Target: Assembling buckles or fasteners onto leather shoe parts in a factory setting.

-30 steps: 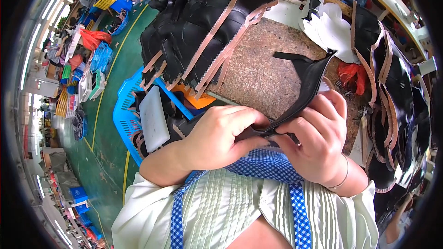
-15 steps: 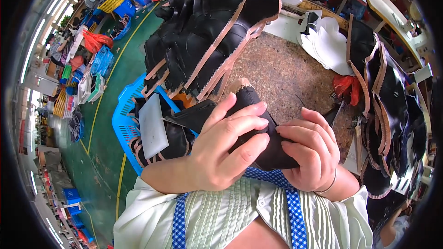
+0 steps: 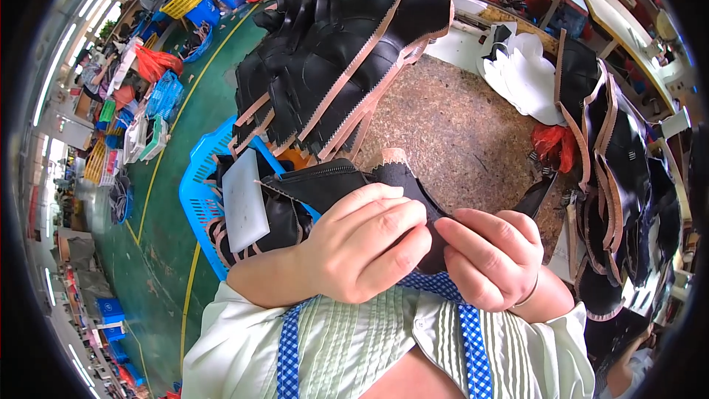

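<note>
Gripping blk pc (image 3: 402,182) w/ both hands (image 3: 373,242); wht marks (image 3: 631,154) on R stack (image 3: 636,181) illegible

Stacked black pieces (image 3: 332,66), a worn worktop (image 3: 458,125) and yellow floor lines (image 3: 189,295) mark this as a workshop.

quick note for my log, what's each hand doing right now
Left hand: closed, holding the black piece of material.
Right hand: closed, pinching the same piece's edge.
</note>
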`<state>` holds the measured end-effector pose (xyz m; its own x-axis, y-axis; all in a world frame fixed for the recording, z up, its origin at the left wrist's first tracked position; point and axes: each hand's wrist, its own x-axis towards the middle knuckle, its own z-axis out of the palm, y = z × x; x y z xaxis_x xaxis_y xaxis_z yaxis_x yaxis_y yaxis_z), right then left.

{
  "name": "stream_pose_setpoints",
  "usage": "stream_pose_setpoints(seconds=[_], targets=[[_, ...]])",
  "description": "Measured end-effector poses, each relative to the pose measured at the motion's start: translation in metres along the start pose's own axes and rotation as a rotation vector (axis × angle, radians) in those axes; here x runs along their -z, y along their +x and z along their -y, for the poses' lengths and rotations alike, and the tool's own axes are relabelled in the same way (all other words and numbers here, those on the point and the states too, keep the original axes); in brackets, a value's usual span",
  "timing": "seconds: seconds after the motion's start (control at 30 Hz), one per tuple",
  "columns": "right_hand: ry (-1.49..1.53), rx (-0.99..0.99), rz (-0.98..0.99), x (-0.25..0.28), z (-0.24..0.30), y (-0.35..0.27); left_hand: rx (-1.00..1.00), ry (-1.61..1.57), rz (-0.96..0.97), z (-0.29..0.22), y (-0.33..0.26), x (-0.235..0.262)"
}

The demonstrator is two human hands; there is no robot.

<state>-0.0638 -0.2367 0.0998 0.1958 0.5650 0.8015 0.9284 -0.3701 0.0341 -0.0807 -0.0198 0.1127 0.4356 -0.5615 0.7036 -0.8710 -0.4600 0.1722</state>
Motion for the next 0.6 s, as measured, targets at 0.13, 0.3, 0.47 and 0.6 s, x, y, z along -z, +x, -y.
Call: stream_pose_setpoints(seconds=[0.13, 0.3, 0.47, 0.6], targets=[[-0.011, 0.008, 0.003, -0.002, -0.001, 0.001, 0.030, 0.015, 0.008, 0.003, -0.003, 0.001], [-0.050, -0.022, -0.030, -0.007, 0.000, 0.000, 0.097, 0.010, 0.003, -0.001, 0.000, -0.001], [-0.144, -0.074, -0.007, -0.011, 0.002, 0.006, 0.143, 0.029, 0.001, 0.000, 0.001, -0.004], [-0.062, -0.047, 0.043, -0.007, -0.004, 0.003, 0.144, 0.024, 0.046, -0.001, 0.003, -0.001]])
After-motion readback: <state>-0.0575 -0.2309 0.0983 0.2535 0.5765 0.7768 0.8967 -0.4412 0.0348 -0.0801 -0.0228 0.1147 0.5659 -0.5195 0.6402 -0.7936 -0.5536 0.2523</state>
